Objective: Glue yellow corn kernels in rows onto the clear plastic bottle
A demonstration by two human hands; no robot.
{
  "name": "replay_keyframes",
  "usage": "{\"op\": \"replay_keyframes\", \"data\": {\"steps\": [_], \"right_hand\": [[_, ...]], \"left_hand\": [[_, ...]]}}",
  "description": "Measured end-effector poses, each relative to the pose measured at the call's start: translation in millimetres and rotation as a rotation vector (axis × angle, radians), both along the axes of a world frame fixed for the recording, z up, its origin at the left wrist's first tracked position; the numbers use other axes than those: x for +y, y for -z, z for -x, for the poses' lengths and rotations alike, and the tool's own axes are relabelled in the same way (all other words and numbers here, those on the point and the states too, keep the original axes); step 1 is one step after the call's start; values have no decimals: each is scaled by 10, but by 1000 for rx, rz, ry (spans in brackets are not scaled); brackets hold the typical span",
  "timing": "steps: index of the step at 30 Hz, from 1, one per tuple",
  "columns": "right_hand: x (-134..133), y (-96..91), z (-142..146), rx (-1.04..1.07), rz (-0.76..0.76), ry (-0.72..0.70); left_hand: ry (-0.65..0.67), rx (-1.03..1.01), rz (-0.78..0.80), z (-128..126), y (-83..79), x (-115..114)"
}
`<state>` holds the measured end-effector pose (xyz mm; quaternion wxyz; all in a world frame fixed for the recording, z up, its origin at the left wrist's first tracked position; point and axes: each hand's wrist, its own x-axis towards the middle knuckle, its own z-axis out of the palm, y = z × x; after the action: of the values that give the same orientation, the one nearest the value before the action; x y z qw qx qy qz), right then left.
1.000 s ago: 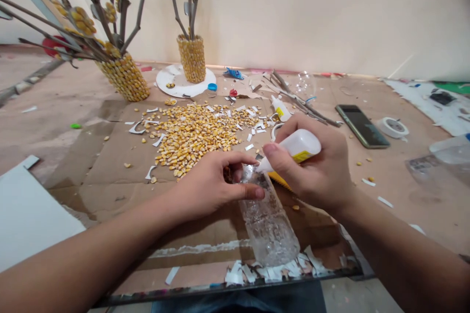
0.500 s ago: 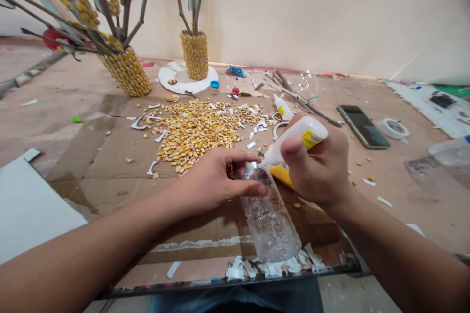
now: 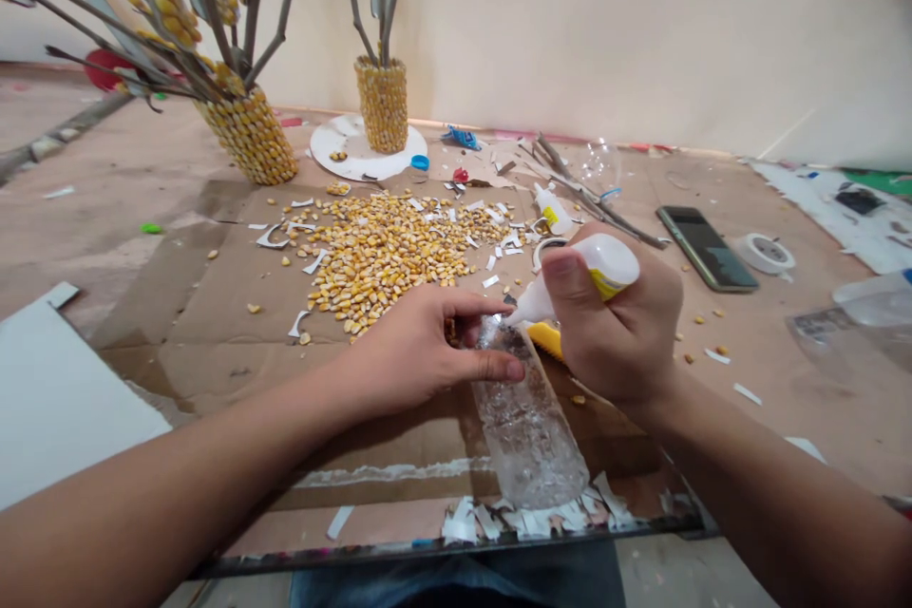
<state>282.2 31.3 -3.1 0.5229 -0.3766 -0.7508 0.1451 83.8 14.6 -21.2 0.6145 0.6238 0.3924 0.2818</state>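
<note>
A clear plastic bottle (image 3: 531,437) lies on its side on the cardboard, its base toward the table's front edge. My left hand (image 3: 434,342) grips its far end between thumb and fingers. In my right hand (image 3: 619,332) is a white glue bottle (image 3: 605,258) with a yellow label, tilted so its nozzle meets the far end of the clear bottle beside my left fingertips. Just behind both hands spreads a pile of corn kernels (image 3: 389,252). A yellow toothed tool (image 3: 547,340) lies partly hidden under my right hand.
Two kernel-covered pots, one leaning (image 3: 249,138) and one upright (image 3: 383,104) on a white disc (image 3: 332,135), hold branches at the back. A second glue bottle (image 3: 552,209), a phone (image 3: 705,247) and a tape roll (image 3: 768,253) lie to the right. Paper scraps (image 3: 531,522) line the front edge.
My right thumb and the glue bottle have tilted slightly, with the nozzle still at the clear bottle's far end. My left hand keeps its hold. The whole view has shifted a little.
</note>
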Motion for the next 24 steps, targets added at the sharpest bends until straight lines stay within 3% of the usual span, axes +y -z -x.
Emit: {"op": "replay_keyframes", "data": {"steps": [9, 24], "right_hand": [[34, 63, -54, 50, -21, -94], [37, -50, -29, 28, -73, -42]], "left_hand": [[-1, 51, -37, 5, -55, 4], [19, 44, -32, 8, -43, 8]]}}
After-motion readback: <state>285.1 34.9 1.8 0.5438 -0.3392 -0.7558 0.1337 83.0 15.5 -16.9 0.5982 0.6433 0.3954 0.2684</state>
